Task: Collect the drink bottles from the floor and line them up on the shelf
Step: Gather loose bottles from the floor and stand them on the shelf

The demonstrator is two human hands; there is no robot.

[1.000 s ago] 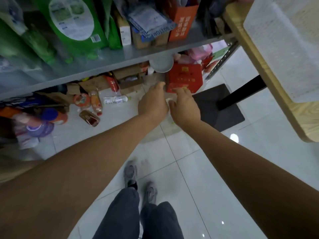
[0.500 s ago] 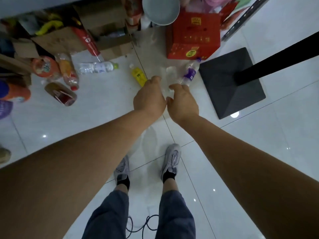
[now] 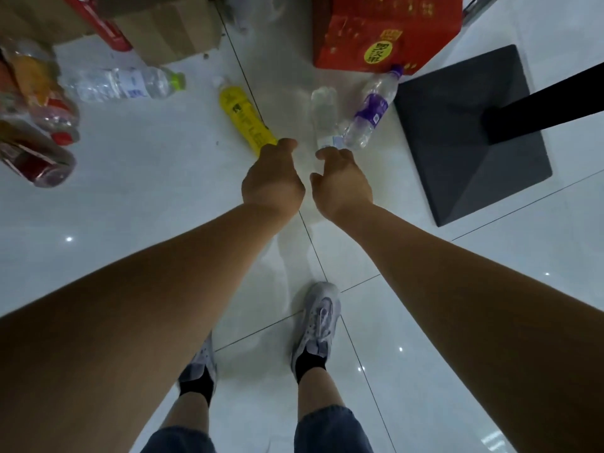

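Note:
Several drink bottles lie on the white tiled floor. A yellow bottle [image 3: 248, 120] lies just beyond my left hand [image 3: 273, 178], whose knuckles overlap its near end; whether the hand touches it I cannot tell. A clear bottle [image 3: 324, 116] and a purple-labelled bottle [image 3: 371, 111] lie just past my right hand [image 3: 340, 181]. Both hands reach down with fingers loosely curled and hold nothing. A clear bottle with a green cap [image 3: 125, 84] lies further left. More bottles, orange [image 3: 36, 89] and dark red [image 3: 34, 155], lie at the left edge.
A red carton [image 3: 385, 31] stands behind the bottles. Cardboard boxes [image 3: 163, 31] sit at the top left. A dark square table base [image 3: 467, 135] with a black post [image 3: 549, 109] is on the right. My two feet [image 3: 315, 325] stand below.
The view has tilted down and drawn closer to the floor; the shelf has left the frame. Both hands have dropped lower, close to the yellow and clear bottles.

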